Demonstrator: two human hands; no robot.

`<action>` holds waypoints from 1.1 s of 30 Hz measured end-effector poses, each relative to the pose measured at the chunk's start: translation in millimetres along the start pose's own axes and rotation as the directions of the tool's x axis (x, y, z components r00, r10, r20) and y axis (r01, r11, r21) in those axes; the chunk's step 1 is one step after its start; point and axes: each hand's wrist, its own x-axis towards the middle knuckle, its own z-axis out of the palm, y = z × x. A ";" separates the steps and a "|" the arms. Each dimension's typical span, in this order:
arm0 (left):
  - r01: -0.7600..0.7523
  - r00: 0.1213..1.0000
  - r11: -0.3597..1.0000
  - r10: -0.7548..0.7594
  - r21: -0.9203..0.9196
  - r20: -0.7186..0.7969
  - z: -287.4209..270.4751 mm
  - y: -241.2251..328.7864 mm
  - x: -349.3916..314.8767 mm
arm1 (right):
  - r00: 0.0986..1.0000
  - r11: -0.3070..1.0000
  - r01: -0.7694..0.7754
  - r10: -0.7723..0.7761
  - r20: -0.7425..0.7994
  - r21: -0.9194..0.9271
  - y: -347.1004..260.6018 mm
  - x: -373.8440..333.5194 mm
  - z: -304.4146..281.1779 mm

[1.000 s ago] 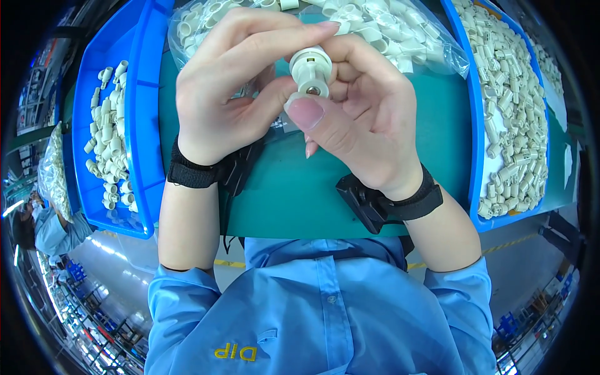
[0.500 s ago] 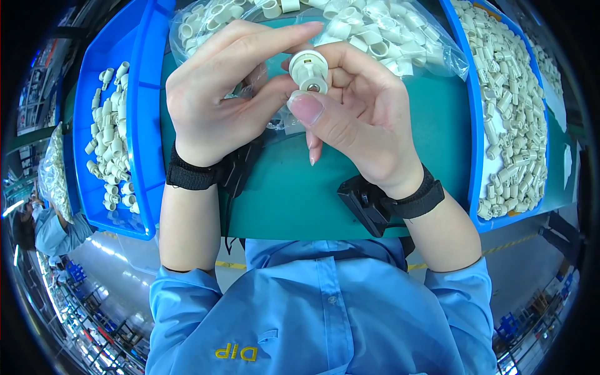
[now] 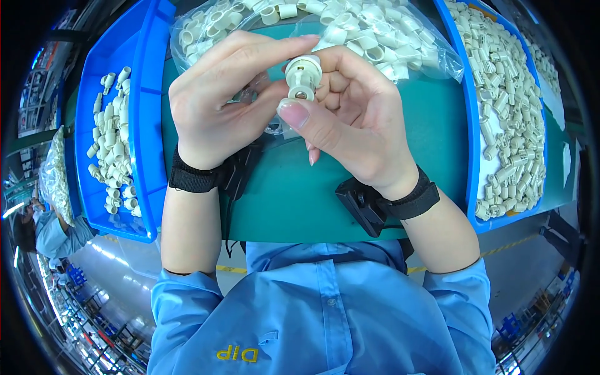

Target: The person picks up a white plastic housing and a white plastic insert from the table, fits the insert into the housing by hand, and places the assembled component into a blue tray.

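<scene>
A small off-white plastic fitting (image 3: 302,80), with a wide round flange at its top and a narrower barrel showing a metal spot, is held up between my hands. My right hand (image 3: 369,119) grips it, the thumb by its lower end and the curled fingers behind. From the other side my left hand (image 3: 215,103) closes in, its index finger reaching over to the flange and its thumb close to the barrel. The left fingertips behind the fitting are partly hidden. Clear plastic (image 3: 275,127) shows below the left hand; whether it is held, I cannot tell.
Beyond my hands lies a clear plastic bag (image 3: 447,62) full of white short tubes. A blue bin (image 3: 147,181) at left and another blue bin (image 3: 473,169) at right hold many off-white fittings. The green mat (image 3: 287,212) covers the table; a person (image 3: 59,234) works at far left.
The fitting has shifted slightly left and down and is tilted a little differently. My hands have moved slightly with it, both still at the fitting.
</scene>
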 end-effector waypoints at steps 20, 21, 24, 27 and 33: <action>-0.054 0.994 0.998 0.050 -0.040 -0.099 11.9 -4.0 -1.1 | 0.999 0.999 0.024 -0.023 -0.029 0.023 1.6 0.3 3.2; -0.056 0.992 0.998 0.052 -0.033 -0.114 13.4 -4.7 -1.9 | 0.999 0.999 0.023 -0.022 -0.030 0.032 2.2 0.6 3.5; -0.036 0.989 0.997 0.026 -0.072 -0.147 17.8 -4.9 -4.9 | 0.999 0.998 0.019 -0.017 -0.035 0.053 3.2 -1.3 2.3; -0.010 0.991 0.994 -0.004 -0.106 -0.135 18.4 -0.2 -4.4 | 1.000 0.999 0.022 -0.022 -0.009 -0.023 3.1 -3.8 -0.1; -0.134 0.991 0.990 0.134 -0.044 0.008 10.6 -11.8 -1.9 | 1.000 0.998 0.018 -0.019 -0.013 -0.053 2.1 -2.7 -2.3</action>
